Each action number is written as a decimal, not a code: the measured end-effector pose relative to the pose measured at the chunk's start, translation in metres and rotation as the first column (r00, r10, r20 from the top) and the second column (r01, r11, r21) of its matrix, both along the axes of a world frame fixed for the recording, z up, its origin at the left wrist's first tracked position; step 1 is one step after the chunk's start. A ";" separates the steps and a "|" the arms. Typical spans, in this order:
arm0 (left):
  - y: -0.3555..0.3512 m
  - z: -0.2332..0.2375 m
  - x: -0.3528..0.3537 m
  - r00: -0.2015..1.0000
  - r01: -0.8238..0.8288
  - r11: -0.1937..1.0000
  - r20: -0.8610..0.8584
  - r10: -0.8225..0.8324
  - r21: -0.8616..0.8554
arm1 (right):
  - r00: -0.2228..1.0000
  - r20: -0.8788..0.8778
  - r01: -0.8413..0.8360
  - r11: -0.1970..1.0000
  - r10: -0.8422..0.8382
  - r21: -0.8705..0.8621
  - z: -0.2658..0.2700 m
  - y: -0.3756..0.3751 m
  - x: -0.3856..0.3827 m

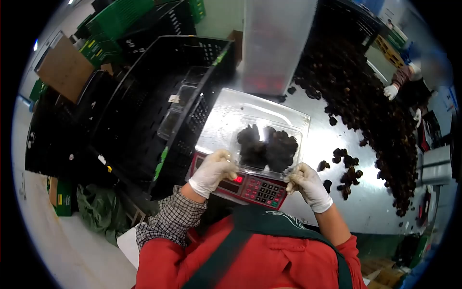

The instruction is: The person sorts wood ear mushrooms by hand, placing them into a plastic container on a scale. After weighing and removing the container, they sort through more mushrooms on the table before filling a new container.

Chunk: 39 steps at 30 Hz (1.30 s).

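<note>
A clear plastic box (270, 174) filled with dark brown, mushroom-like clumps (254, 147) rests on the steel pan (219, 123) of a red scale (250, 188). My left hand (215, 171), in a white glove, has its fingers pinched at the box's near left corner. At the near right corner, my gloved right hand (309, 186) is closed on the box edge in the same way. Both hands hover over the scale's front panel, where a red digit glows and a keypad shows. The fingertips partly cover the box corners.
Left of the scale stands a large black crate (144, 120) with clear boxes (180, 103) inside. A tall stack of translucent plastic (269, 48) rises behind the scale. Loose dark clumps (365, 106) cover the steel table's right side, where another person's gloved hand (391, 92) reaches in.
</note>
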<state>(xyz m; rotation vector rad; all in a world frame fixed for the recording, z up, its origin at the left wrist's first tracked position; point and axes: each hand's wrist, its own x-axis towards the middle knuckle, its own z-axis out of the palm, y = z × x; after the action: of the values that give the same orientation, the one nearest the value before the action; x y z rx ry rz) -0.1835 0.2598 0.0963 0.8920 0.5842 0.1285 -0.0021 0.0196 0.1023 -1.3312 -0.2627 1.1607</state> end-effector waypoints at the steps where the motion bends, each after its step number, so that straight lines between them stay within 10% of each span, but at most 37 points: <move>1: 0.000 -0.002 -0.001 1.000 0.013 1.000 0.014 -0.013 -0.008 | 0.996 0.088 0.020 1.000 -0.021 0.017 0.001 0.002 -0.004; 9: -0.017 0.061 -0.034 0.956 -0.254 0.929 0.219 0.197 0.270 | 0.922 0.383 -0.031 0.975 -0.057 0.221 0.051 0.031 -0.008; 15: 0.100 0.129 -0.115 0.894 -0.447 0.595 0.364 0.262 0.668 | 0.835 0.548 -0.191 0.916 -0.037 0.352 0.087 0.067 -0.026; 17: 0.107 0.158 -0.129 0.799 -0.527 0.370 0.296 0.524 0.765 | 0.834 0.550 -0.140 0.944 -0.050 0.298 0.079 0.052 -0.006; 20: 0.153 0.149 -0.161 0.834 -0.182 0.328 -0.032 0.551 0.927 | 0.823 0.550 0.031 0.978 -0.143 0.207 0.055 0.018 0.017; 26: 0.235 0.066 -0.177 0.682 0.218 0.818 -0.682 0.263 0.533 | 0.790 0.536 0.360 0.933 -0.298 -0.012 0.019 -0.069 0.034; 27: 0.265 0.032 -0.187 0.630 0.465 0.708 -0.761 0.156 0.531 | 0.782 0.534 0.413 0.909 -0.321 -0.059 0.018 -0.085 0.033; 29: 0.324 -0.032 -0.193 0.400 0.895 -0.307 -0.886 0.235 0.323 | 0.717 0.617 0.468 0.880 -0.324 -0.082 -0.009 -0.126 0.035; 31: 0.314 -0.010 -0.148 0.142 0.989 -0.057 -0.800 0.583 0.134 | 0.668 0.708 0.481 0.859 -0.230 -0.174 -0.031 -0.164 0.024; 35: 0.236 0.092 0.031 0.951 0.285 -0.114 -0.265 0.162 0.952 | 0.394 0.898 0.570 0.715 0.194 -0.404 -0.086 -0.204 -0.022; 39: 0.174 0.199 0.175 0.936 -0.351 -0.744 0.195 -0.293 0.568 | 0.133 0.981 0.709 0.678 0.142 -0.194 -0.114 -0.194 -0.040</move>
<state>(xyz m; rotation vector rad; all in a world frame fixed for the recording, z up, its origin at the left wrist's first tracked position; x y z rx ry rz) -0.0081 0.4341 0.2952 3.0216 -0.3265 1.3003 -0.0426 -0.1742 -0.0122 -2.5583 -0.4676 -0.3146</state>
